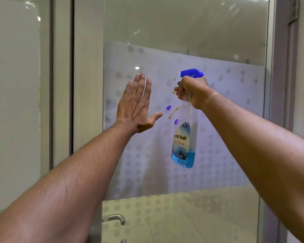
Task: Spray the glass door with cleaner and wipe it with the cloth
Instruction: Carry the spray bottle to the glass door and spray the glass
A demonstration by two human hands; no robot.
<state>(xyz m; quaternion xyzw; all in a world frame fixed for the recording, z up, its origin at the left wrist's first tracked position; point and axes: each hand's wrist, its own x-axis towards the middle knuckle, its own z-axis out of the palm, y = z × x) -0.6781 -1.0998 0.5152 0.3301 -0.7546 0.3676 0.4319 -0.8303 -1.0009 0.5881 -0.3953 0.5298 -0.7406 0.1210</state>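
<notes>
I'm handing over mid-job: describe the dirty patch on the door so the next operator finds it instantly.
Start at the glass door and drop to its frosted band with grey dots. Look in the gap between the flat left hand and the spray bottle gripped by the right hand. The stains are the only coloured marks there: purple blobs and orange splatter.

The glass door (182,32) is shut in its grey frame. A wide frosted band with round dots is spread across its middle. Small purple and orange spots (172,111) are seen on the band. The spray bottle (183,142) is held up by its neck in front of the glass. It is clear, with a blue top and a little blue cleaner at the bottom.
</notes>
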